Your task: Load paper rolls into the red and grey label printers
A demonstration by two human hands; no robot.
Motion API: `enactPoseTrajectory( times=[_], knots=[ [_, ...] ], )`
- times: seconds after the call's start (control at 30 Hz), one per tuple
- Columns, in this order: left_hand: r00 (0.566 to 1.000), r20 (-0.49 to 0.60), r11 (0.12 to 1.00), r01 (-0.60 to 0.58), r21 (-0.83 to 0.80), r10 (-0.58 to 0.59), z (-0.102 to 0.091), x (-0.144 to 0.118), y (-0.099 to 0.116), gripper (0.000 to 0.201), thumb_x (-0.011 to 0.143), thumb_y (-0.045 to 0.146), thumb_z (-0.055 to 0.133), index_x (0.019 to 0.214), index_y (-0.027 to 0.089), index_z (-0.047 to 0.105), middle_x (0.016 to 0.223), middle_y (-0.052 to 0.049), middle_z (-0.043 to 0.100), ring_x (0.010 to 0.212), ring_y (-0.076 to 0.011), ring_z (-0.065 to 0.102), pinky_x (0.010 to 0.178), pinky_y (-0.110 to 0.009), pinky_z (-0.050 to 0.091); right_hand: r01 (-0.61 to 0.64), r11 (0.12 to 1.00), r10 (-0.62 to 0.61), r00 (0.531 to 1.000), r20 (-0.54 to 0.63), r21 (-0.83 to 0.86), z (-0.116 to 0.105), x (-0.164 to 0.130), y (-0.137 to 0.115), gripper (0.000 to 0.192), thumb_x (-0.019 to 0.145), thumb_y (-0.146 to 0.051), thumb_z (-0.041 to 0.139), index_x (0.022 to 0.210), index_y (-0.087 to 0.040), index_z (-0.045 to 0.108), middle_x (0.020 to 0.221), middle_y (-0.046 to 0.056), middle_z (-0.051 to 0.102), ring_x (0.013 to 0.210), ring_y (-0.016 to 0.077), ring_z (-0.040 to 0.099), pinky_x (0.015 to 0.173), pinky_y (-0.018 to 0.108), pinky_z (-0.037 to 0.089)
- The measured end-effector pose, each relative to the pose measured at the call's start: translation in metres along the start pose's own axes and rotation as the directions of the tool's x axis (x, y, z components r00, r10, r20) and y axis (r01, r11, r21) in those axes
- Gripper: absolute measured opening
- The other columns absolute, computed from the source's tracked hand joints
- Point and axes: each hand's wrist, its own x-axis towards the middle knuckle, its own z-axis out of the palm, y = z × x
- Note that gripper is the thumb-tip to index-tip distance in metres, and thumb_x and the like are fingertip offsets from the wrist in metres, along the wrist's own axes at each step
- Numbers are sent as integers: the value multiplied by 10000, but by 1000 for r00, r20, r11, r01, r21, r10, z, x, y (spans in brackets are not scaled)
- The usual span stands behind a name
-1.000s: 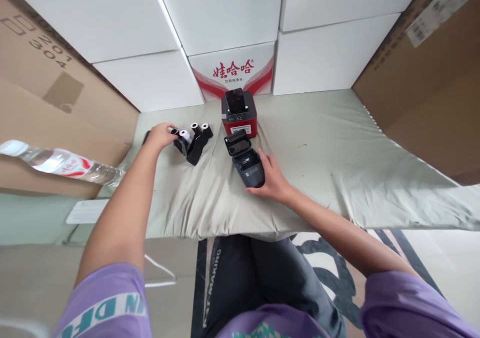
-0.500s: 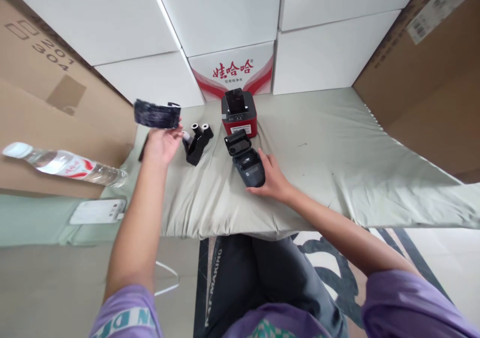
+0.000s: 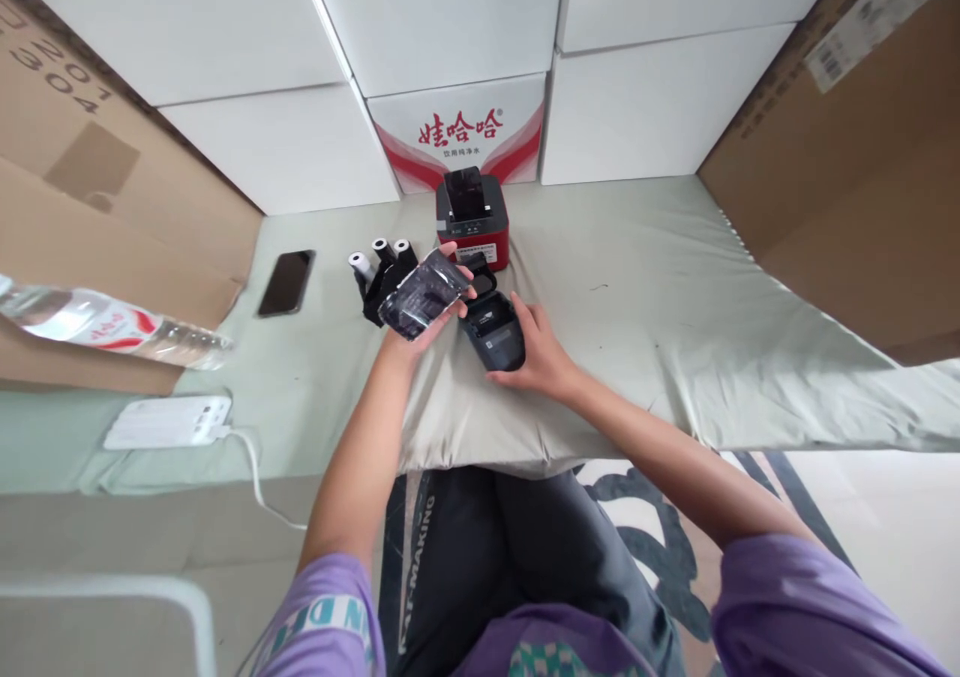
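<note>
The left hand (image 3: pixel 420 332) holds a dark roll wrapped in shiny clear plastic (image 3: pixel 424 294) in a loose, half-closed grip, palm up, fingers curled round its far edge so the wrapped face shows. The roll hangs just above the small black handheld printer (image 3: pixel 495 329), close to its raised lid. The right hand (image 3: pixel 541 359) lies flat against the printer's right side, fingers open, apparently steadying it on the pale green cloth-covered worktop (image 3: pixel 660 287). Just left stand three white paper rolls in a black holder (image 3: pixel 381 272); farther back sits a red and black desktop printer (image 3: pixel 472 219), and a black phone (image 3: pixel 286 282) lies far left.
</note>
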Motion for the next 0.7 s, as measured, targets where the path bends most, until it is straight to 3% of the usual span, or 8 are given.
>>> enactPoseTrajectory(
  times=[0.1,0.2,0.37,0.43,0.6,0.7],
  knots=[
    [997,-2,992,-70,101,71,-5,-4,-7,521,886,647,622,1277,307,571,1065,-92,723,837,-278,733,646,-430,570,-3,1000,3,1000,4,5,0,0,2,1354,640,-500,921,1675,-221,93,1429,208,441,1383,444,477,1166,639,411],
    [983,14,916,-174,360,181,-5,-7,-12,614,773,583,798,1274,276,623,1148,-91,726,981,-288,725,779,-419,595,19,1000,-19,1000,-7,11,0,1,2,1318,650,-505,913,1667,-213,128,1442,206,441,1381,437,473,1172,632,410],
    [964,43,662,-212,719,263,0,-11,-13,678,850,454,741,1463,243,540,1028,-63,732,931,-244,700,844,-374,557,115,993,-115,993,-22,-17,-1,3,4,1171,650,-556,907,1599,-214,311,1491,209,442,1421,454,412,1212,666,345],
    [958,71,594,-230,771,278,1,-13,-12,654,878,407,698,1483,234,520,1053,-69,738,932,-239,702,866,-365,552,97,995,-97,995,-24,-6,0,3,4,1209,648,-549,911,1614,-196,276,1490,219,427,1424,451,416,1204,658,362],
    [936,254,485,-345,803,245,6,-15,-15,520,1000,359,483,1497,227,556,1282,-108,715,1167,-273,675,1024,-402,515,48,999,-48,999,-16,20,1,0,6,1346,644,-509,926,1669,-203,109,1464,216,417,1408,438,456,1189,642,395],
    [958,220,434,-279,857,181,12,-16,-17,527,953,354,576,1467,235,571,1178,-99,744,1089,-281,700,957,-402,540,60,998,-59,998,-13,27,1,0,6,1352,645,-510,927,1672,-219,97,1482,215,398,1446,442,419,1205,647,378]
  ],
)
